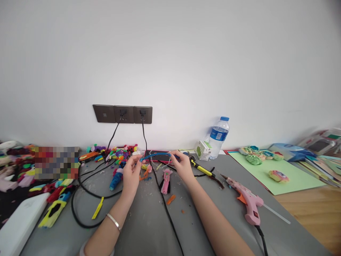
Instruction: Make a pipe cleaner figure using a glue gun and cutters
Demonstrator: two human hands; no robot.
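A blue pipe cleaner (157,154) arches between my two hands above the grey table. My left hand (132,171) pinches its left end, a silver bracelet on that wrist. At the other end, the fingers of my right hand (182,165) are closed on it. Below the strip, a small pink fuzzy figure (166,180) lies on the table beside a black cord. An orange scrap (171,199) sits just in front of the figure. Right of my right hand are yellow-and-black pliers (201,168).
A pink glue gun (247,201) lies at the right with its cord trailing forward. A water bottle (218,138) and a small box (204,150) stand by the wall. Black cables (76,213) loop at left near colourful pipe-cleaner pieces (119,156). Green paper (255,174) holds fabric flowers.
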